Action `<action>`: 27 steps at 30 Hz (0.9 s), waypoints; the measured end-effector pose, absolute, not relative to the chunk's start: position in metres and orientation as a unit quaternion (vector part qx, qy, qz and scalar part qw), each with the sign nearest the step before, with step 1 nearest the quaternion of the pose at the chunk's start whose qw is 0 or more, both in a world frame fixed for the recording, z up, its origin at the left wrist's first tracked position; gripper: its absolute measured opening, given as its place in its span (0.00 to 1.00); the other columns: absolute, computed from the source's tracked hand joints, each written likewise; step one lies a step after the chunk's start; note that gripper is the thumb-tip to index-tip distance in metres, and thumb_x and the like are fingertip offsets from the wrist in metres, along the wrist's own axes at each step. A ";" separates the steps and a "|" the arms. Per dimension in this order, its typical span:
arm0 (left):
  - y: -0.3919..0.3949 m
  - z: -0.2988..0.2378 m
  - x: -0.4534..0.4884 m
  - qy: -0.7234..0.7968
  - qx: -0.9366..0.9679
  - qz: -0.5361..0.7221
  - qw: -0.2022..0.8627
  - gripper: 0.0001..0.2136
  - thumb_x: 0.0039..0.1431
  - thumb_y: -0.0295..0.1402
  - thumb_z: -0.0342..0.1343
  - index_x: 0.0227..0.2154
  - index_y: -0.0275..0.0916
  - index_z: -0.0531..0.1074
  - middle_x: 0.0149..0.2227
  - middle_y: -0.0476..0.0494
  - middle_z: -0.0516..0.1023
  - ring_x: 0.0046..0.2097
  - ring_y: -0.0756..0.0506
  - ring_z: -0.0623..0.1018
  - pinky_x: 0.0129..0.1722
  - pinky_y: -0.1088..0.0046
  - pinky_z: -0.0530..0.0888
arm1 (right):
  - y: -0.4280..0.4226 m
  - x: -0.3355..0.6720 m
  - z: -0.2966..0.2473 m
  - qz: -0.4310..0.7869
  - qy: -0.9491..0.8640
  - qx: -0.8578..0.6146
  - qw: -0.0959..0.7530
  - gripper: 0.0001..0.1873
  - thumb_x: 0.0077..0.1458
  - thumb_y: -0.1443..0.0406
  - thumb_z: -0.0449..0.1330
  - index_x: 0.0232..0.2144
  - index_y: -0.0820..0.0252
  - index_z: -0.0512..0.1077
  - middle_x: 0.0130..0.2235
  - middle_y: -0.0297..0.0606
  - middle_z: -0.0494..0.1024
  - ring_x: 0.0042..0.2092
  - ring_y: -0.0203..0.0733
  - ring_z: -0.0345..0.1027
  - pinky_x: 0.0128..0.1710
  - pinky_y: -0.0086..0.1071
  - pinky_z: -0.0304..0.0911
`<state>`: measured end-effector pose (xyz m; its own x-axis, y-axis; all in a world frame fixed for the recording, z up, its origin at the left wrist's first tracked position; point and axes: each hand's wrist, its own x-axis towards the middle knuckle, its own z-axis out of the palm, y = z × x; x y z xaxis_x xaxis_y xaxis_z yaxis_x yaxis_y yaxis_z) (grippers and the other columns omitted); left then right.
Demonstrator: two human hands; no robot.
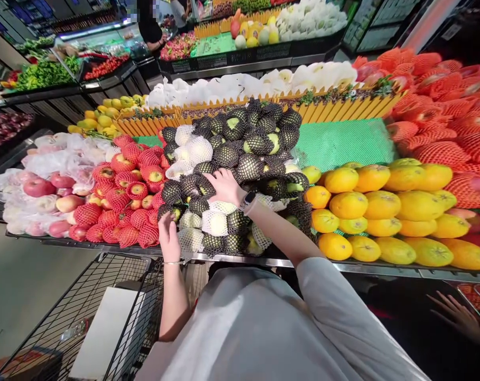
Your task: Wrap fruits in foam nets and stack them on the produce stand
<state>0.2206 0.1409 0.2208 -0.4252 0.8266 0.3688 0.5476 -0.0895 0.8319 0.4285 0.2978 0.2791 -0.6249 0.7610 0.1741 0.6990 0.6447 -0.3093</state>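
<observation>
My right hand [226, 188] reaches over the middle of a heap of greenish fruit in black foam nets [226, 155]. Its fingers are spread and rest on the netted fruit, holding nothing that I can see. At the heap's front left edge is my left hand [168, 241], fingers pointing up and partly apart, beside a black-netted fruit [177, 213]. Whether its fingertips touch that fruit is unclear. Between the hands lie several fruits in white foam nets [214, 223]. More white-netted fruit [192, 151] sits farther back on the left.
Red-netted apples [123, 198] lie left of the heap, and yellow papayas [382, 205] to its right. A low yellow picket divider [343, 112] runs behind. Below left stands a wire shopping cart [117, 317] with a white box [105, 333]. Another person's hand [456, 312] shows lower right.
</observation>
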 end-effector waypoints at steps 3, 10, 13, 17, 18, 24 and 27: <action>0.134 0.209 0.212 0.669 0.506 0.521 0.156 0.19 0.65 0.45 0.46 0.51 0.40 0.67 0.48 0.36 0.76 0.52 0.42 0.76 0.56 0.61 0.71 | 0.300 0.423 0.276 0.091 -0.890 -0.415 0.163 0.42 0.44 0.56 0.70 0.58 0.67 0.64 0.47 0.52 0.72 0.52 0.61 0.61 0.59 0.55 0.49; 0.117 0.191 0.196 0.668 0.437 0.589 0.124 0.17 0.67 0.41 0.40 0.53 0.41 0.63 0.48 0.36 0.75 0.48 0.43 0.78 0.54 0.58 0.73 | 0.270 0.402 0.295 0.088 -0.919 -0.299 0.241 0.44 0.43 0.53 0.71 0.60 0.60 0.62 0.53 0.51 0.68 0.58 0.58 0.59 0.66 0.57 0.37; 0.122 0.191 0.203 0.649 0.429 0.621 0.095 0.20 0.68 0.41 0.34 0.59 0.45 0.57 0.56 0.35 0.70 0.56 0.42 0.74 0.56 0.56 0.71 | 0.247 0.377 0.283 0.063 -0.961 -0.216 0.162 0.45 0.42 0.52 0.71 0.60 0.57 0.61 0.50 0.49 0.71 0.54 0.58 0.64 0.64 0.58 0.43; 0.141 0.188 0.219 0.655 0.532 0.521 0.130 0.23 0.65 0.45 0.43 0.59 0.41 0.61 0.59 0.33 0.67 0.62 0.38 0.67 0.63 0.53 0.64 | 0.246 0.365 0.256 0.109 -0.959 -0.252 0.069 0.43 0.44 0.51 0.70 0.57 0.63 0.63 0.47 0.51 0.73 0.50 0.58 0.68 0.61 0.55 0.50; 0.146 0.187 0.222 0.663 0.556 0.479 0.149 0.22 0.65 0.45 0.44 0.57 0.39 0.63 0.58 0.32 0.69 0.61 0.37 0.68 0.62 0.53 0.64 | 0.249 0.367 0.252 0.121 -0.953 -0.269 0.069 0.44 0.44 0.50 0.69 0.58 0.65 0.62 0.47 0.53 0.72 0.51 0.59 0.67 0.60 0.54 0.51; 0.163 0.207 0.219 0.687 0.562 0.440 0.136 0.23 0.68 0.41 0.33 0.51 0.34 0.69 0.50 0.31 0.74 0.56 0.37 0.71 0.59 0.51 0.65 | 0.250 0.381 0.259 0.208 -0.936 -0.281 0.048 0.60 0.44 0.47 0.69 0.67 0.70 0.46 0.57 0.66 0.64 0.56 0.66 0.64 0.54 0.51 0.60; 0.159 0.230 0.220 0.680 0.560 0.473 0.007 0.22 0.68 0.41 0.36 0.49 0.35 0.71 0.49 0.33 0.74 0.54 0.38 0.71 0.59 0.52 0.64 | 0.257 0.400 0.276 0.281 -0.912 -0.271 0.126 0.51 0.51 0.46 0.64 0.66 0.70 0.50 0.61 0.62 0.62 0.60 0.60 0.61 0.58 0.47 0.60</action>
<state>0.2196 0.1594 0.2300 -0.3734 0.7688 0.5192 0.7547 -0.0737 0.6519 0.4005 0.2572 0.2760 -0.8213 0.5651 0.0782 0.4231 0.6952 -0.5811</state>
